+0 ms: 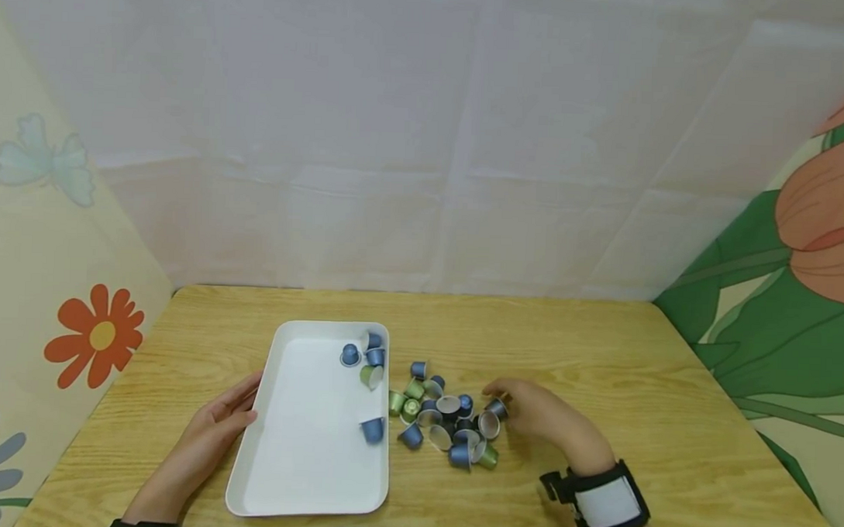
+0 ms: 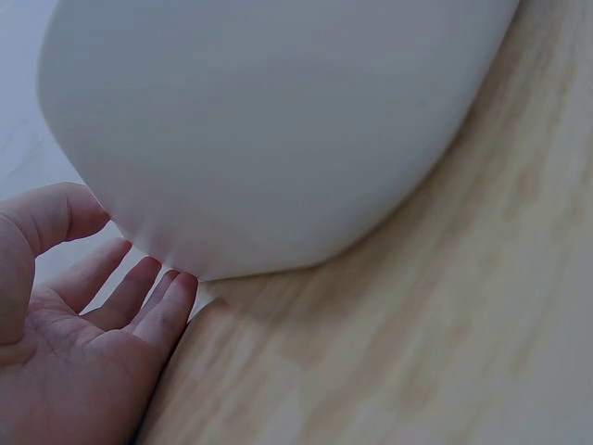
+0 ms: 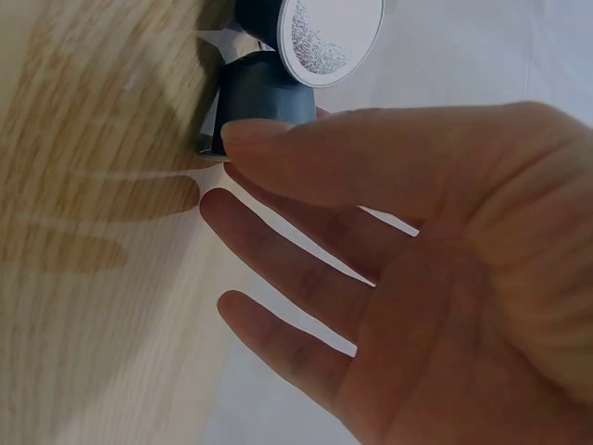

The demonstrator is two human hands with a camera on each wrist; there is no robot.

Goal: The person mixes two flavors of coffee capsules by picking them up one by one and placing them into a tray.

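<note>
My left hand [image 1: 214,433] lies at the left side of a white tray [image 1: 310,461]. In the left wrist view its fingertips and thumb touch the tray's outer wall. At the right edge of a pile of coffee capsules [image 1: 448,405], my right hand [image 1: 537,411] pinches a dark coffee capsule [image 3: 264,93] between thumb and forefinger, low over the table. The other fingers are loosely spread. Touching or close above it in the right wrist view is another capsule with a silver lid [image 3: 332,37]. The tray holds several blue capsules [image 1: 372,430] and one green capsule [image 1: 371,376], all along its right side.
The wooden table [image 1: 566,346] carries the tray on the left and the mixed pile of blue, green and dark capsules just right of it. A white cloth backdrop [image 1: 425,178] hangs behind, and patterned panels [image 1: 797,308] stand at both sides.
</note>
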